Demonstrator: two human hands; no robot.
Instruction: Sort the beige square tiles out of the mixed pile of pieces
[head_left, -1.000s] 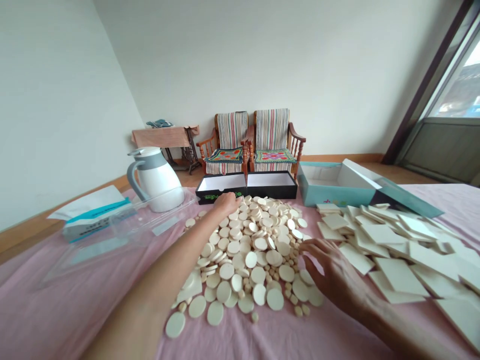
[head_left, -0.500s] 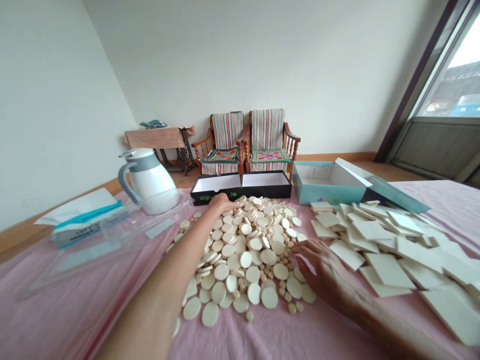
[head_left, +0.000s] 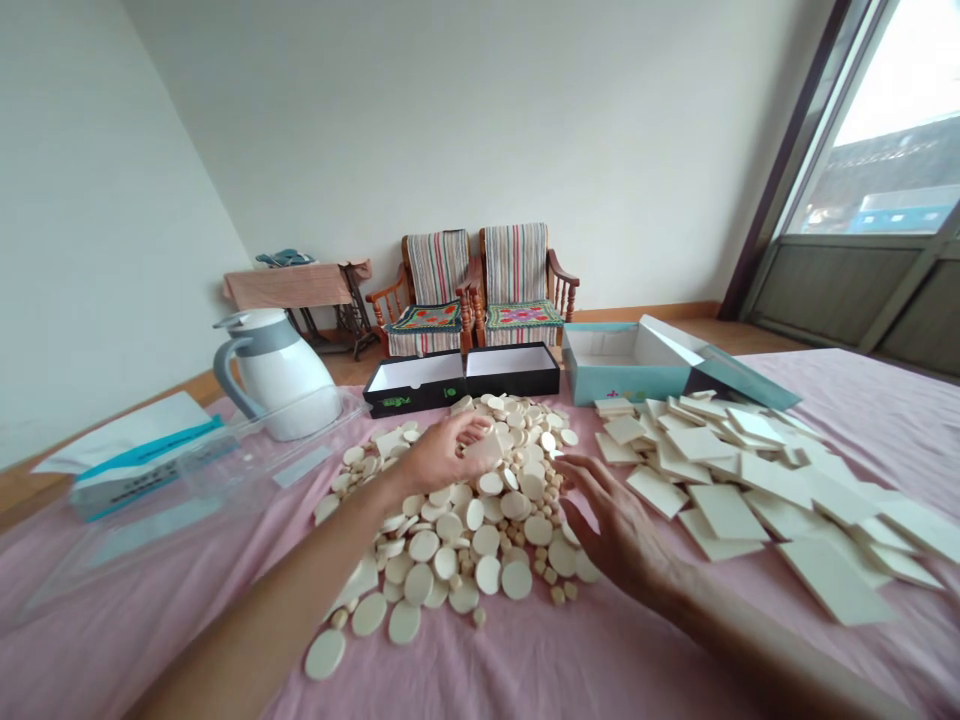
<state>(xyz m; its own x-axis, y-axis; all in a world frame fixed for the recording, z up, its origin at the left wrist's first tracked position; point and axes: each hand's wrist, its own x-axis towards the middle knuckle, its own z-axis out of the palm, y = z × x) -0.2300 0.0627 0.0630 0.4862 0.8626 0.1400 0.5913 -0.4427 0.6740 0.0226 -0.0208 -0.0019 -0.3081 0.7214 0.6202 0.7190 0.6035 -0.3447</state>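
Note:
A heap of pale wooden discs (head_left: 424,546), mixed with small wooden beads (head_left: 557,595), is spread over the pink cloth. Over the upper part of the heap is my left hand (head_left: 450,450), its fingers curled around a pale wooden piece (head_left: 484,452) held by the thumb. My right hand (head_left: 611,520) rests at the heap's right edge, fingers apart and bent toward the discs, holding nothing. To its right lies a pile of flat, pale square tiles (head_left: 724,512).
Two open black boxes (head_left: 512,383) and a light-blue box (head_left: 630,385) stand behind the heap. On the left are a white-grey jug (head_left: 289,385), a clear plastic tray (head_left: 300,450) and a tissue pack (head_left: 150,470). Two chairs (head_left: 517,270) stand beyond.
My left hand has come back from the far edge of the heap toward me and now holds a wooden piece. The view has shifted slightly, and my right hand stays beside the heap.

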